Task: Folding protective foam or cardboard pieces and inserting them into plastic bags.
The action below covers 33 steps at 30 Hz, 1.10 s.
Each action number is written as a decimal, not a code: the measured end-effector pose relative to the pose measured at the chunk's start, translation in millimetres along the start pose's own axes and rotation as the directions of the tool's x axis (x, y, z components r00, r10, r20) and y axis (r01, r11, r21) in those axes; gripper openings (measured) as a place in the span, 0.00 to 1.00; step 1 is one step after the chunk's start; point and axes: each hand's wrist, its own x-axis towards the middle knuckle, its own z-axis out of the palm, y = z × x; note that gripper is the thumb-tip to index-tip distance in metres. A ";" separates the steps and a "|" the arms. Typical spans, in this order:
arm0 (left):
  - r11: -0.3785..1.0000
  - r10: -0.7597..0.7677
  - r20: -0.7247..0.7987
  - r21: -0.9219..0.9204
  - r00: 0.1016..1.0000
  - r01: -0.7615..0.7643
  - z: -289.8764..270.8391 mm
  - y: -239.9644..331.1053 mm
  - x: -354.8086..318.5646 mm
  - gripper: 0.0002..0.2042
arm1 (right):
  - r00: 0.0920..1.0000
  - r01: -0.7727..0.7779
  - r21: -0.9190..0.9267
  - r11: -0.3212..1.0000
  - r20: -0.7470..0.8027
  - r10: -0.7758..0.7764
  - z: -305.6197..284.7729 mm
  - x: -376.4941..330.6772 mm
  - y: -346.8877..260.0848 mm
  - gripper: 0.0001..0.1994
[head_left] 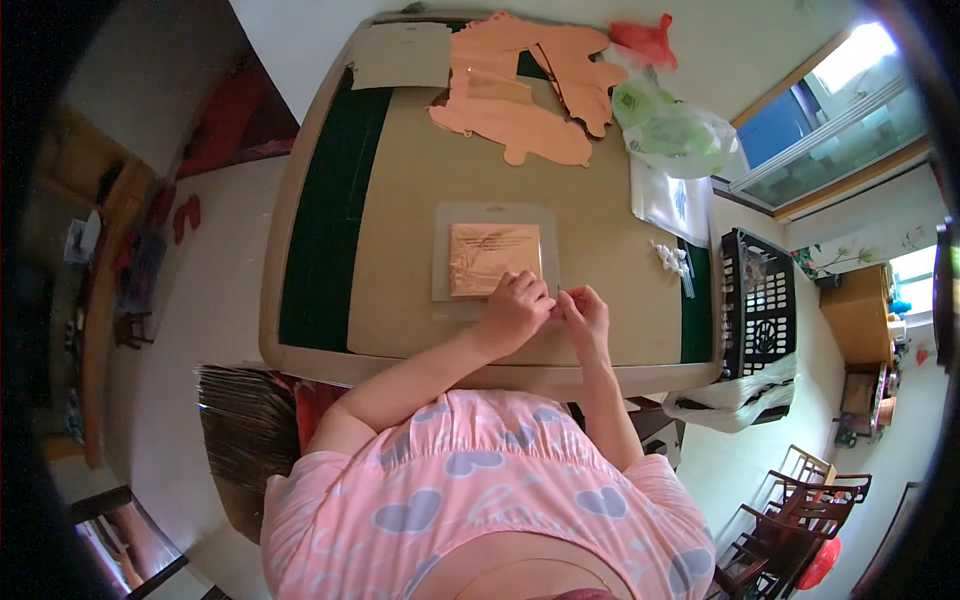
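You have pale floor [215, 250] on both sides of your rounded-corner table [310, 361]. To your upper right, bright light enters a wood-framed window [860, 128]; a second window [916, 280] glows far right, near a wooden cabinet [858, 308]. Dark wooden chairs [790, 512] stand lower right, beside a pale wall [905, 425].

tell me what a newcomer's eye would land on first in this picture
Probably the flat orange cut-outs at the far side of the table, with a crumpled red thing off their right end. Next, the square orange piece framed by clear plastic nearer the middle, with the left hand over its lower right corner and the right hand beside that.
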 end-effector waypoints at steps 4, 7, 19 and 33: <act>0.981 0.079 0.092 0.167 0.993 -0.094 2.4 3.7 0.6 0.05 | 0.997 0.023 -0.210 0.977 -0.069 -0.039 -1.8 -1.3 11.1 0.08; 0.967 0.130 0.069 0.211 0.989 -0.141 2.3 9.4 2.5 0.05 | 0.997 0.013 -0.179 0.984 -0.075 -0.027 2.5 -4.1 4.6 0.08; 0.970 0.124 0.064 0.202 0.990 -0.134 10.1 6.5 -3.9 0.03 | 0.993 -0.041 -0.180 0.983 -0.116 0.020 7.9 -3.4 -6.7 0.07; 0.997 0.036 0.019 0.071 0.999 -0.037 9.6 2.7 5.1 0.03 | 0.999 -0.020 -0.057 0.998 -0.050 0.018 5.1 -1.0 2.1 0.04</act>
